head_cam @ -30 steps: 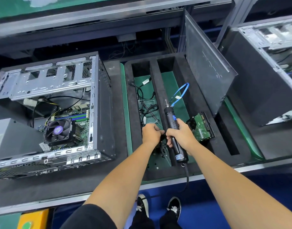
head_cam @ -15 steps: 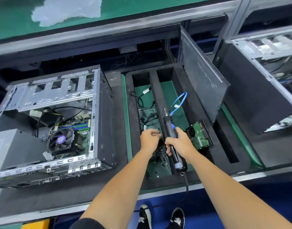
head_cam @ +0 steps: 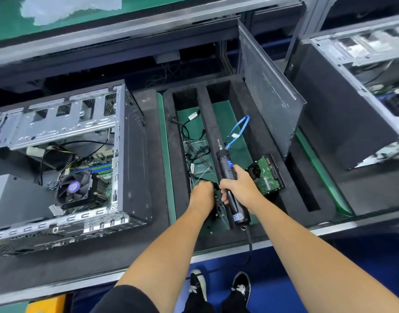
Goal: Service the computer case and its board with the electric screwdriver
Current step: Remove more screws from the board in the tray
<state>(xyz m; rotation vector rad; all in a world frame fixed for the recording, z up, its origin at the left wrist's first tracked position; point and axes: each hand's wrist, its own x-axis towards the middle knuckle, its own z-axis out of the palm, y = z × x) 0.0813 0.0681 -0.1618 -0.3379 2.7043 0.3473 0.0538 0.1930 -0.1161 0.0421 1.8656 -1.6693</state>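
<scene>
**Driver in our right hand, case untouched**

Our right hand [head_cam: 240,188] is wrapped round the screwdriver [head_cam: 230,184], mid-frame over the foam tray [head_cam: 270,199], tip pointing away. Our left hand [head_cam: 201,195] is curled low in the tray's left slot; can't tell what it holds. Open case [head_cam: 81,168] with board [head_cam: 99,164] sits at frame left.

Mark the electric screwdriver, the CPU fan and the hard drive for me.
electric screwdriver [head_cam: 225,162]: head view, dark barrel above the grip.
CPU fan [head_cam: 73,187]: head view, purple hub.
hard drive [head_cam: 268,175]: head view, green circuit board face.
</scene>
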